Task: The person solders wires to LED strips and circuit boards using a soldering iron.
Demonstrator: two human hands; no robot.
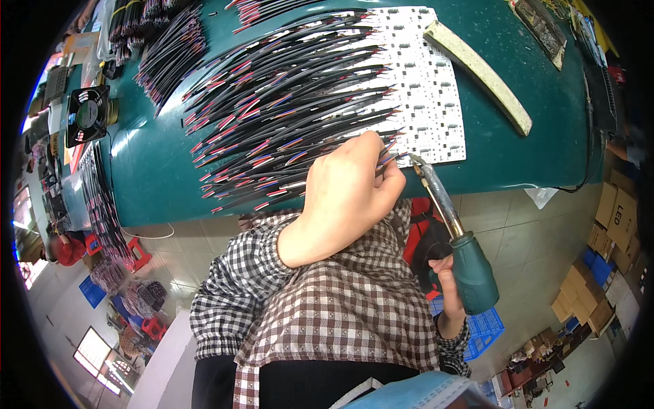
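Observation:
My left hand (346, 191) is closed in a pinch on the end of a black-sheathed cable at the near edge of a white circuit board panel (441, 126). Many such cables (286, 109) lie side by side, running left from the panel, with coloured wire ends showing. In my right hand (447, 286) is a soldering iron (475, 273) with a thick green handle. Its bent tip (414, 159) comes up to the panel's near edge, just right of my left fingertips. Whether the tip touches the wires cannot be made out.
A curved cream bar (487, 82) lies on the panel's right corner and the green table (531, 146). Cable bundles (174, 51) and a small black fan (87, 116) stand at the left. A dark tray-like piece (541, 31) lies far right. Cardboard boxes (616, 211) stand beyond.

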